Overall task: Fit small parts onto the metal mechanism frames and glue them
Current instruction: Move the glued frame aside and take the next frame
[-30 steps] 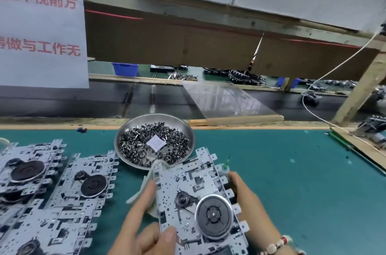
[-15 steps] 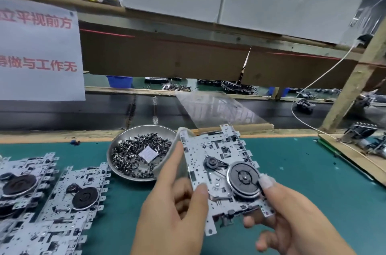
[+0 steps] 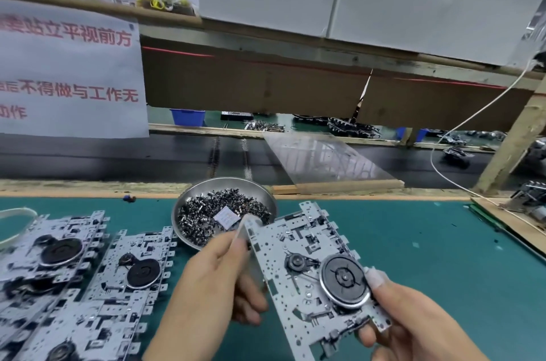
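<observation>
I hold a metal mechanism frame (image 3: 298, 269) tilted above the green mat; it carries a black flywheel (image 3: 344, 279) and a small pulley joined by a belt. My right hand (image 3: 413, 328) grips its lower right corner, thumb against the flywheel's rim. My left hand (image 3: 212, 286) is at the frame's left edge and pinches a translucent plastic piece (image 3: 246, 223) along the index finger. Just behind stands a steel bowl (image 3: 257, 187) of small dark parts with a paper slip on top. Several more frames (image 3: 139, 269) lie at the left.
The green mat (image 3: 413, 236) stretches to the right. Behind the bench's wooden edge runs a dark conveyor with a clear plastic sheet (image 3: 322, 159). A wooden post (image 3: 514, 139) and white cable stand at the right, a paper sign (image 3: 68, 71) at the left.
The frame rose off the mat and swung right, away from the bowl. My right hand came round to grip its lower right corner, and my left hand slid off to its left edge.
</observation>
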The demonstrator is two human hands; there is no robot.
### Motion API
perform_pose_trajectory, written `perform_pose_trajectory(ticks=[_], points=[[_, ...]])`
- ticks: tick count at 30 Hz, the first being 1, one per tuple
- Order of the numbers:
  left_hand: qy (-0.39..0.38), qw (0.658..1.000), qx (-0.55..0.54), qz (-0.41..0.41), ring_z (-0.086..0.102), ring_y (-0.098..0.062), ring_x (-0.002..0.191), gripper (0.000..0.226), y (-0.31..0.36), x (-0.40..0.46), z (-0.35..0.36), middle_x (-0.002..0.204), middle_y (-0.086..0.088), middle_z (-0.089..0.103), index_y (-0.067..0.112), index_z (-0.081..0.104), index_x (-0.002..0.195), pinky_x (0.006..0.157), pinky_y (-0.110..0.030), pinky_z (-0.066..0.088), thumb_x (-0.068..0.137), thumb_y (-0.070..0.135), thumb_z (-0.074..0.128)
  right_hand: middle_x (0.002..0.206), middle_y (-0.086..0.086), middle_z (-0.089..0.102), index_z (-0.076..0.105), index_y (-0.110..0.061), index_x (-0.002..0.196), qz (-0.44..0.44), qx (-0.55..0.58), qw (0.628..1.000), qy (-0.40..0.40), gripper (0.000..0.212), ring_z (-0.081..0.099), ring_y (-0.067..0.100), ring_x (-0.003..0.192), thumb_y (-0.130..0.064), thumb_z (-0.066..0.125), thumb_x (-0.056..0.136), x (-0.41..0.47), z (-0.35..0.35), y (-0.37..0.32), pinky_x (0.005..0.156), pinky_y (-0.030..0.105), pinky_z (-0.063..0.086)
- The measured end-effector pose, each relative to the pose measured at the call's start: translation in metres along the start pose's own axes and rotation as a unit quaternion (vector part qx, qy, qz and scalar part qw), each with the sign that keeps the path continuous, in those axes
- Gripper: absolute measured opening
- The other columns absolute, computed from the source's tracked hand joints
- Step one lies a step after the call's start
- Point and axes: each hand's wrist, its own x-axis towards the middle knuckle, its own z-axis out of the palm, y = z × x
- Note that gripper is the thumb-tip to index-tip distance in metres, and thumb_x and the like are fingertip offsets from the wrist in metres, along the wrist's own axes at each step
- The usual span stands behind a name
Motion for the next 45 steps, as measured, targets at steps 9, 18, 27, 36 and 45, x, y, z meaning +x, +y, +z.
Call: perform_pose_trajectory(ticks=[9,18,27,36,45], points=[[0.086,0.992,-0.08,-0.052,0.065,-0.032,0.061,0.042,-0.007,0.009,-0.003,0.065,-0.011,0.069,0.024,0.034,0.137,0.065,-0.044,0.051,0.097,0.014,0.039,0.047,0.017,0.05,0.07,-0.004,0.056,0.005,0.06,0.997,0.047,0.032,0.042,0.019,0.028,-0.035,0.069,0.047,-0.003,-0.002,0.005,0.029,0.02,0.035],[-0.021,0.996,0.059,0.057,0.068,-0.017,0.084,0.036,0.037,0.022,0.047,0.088,0.007,0.072,0.04,0.055,0.111,0.08,-0.044,0.054,0.076,0.05,0.06,0.05,0.004,0.057,0.073,-0.006,0.067,-0.137,0.081,0.987,0.025,0.025,0.056,0.006,0.039,-0.026,0.059,0.065,0.029,0.006,-0.043,0.032,0.014,0.042],[0.038,0.996,0.071,-0.039,0.061,-0.013,0.049,0.023,0.033,0.178,0.109,0.113,-0.011,0.051,0.006,0.056,0.109,0.075,-0.037,0.057,0.092,-0.003,0.042,0.089,0.014,0.057,0.052,-0.005,0.103,-0.108,0.127,0.982,0.087,0.015,0.062,0.007,0.046,-0.017,0.052,0.094,0.149,-0.043,-0.1,0.041,0.012,0.048],[0.031,0.986,0.143,-0.082,0.055,-0.022,0.055,0.026,-0.035,0.262,0.108,0.092,-0.008,0.058,0.012,0.058,0.107,0.056,-0.03,0.05,0.09,-0.003,0.045,0.095,0.018,0.058,0.057,0.006,0.092,-0.057,0.187,0.97,0.144,0.013,0.066,0.017,0.055,-0.006,0.053,0.092,0.246,-0.081,-0.071,0.039,0.016,0.049],[-0.014,0.99,0.053,-0.131,0.052,-0.018,0.092,0.057,-0.036,0.305,0.102,0.14,-0.009,0.039,0.017,0.023,0.144,0.069,-0.026,0.05,0.092,0.004,0.045,0.135,0.021,0.044,0.045,0.007,0.128,-0.085,0.141,0.968,0.191,0.038,0.059,0.022,0.089,-0.005,0.053,0.092,0.285,-0.086,-0.088,0.07,0.027,0.059]])
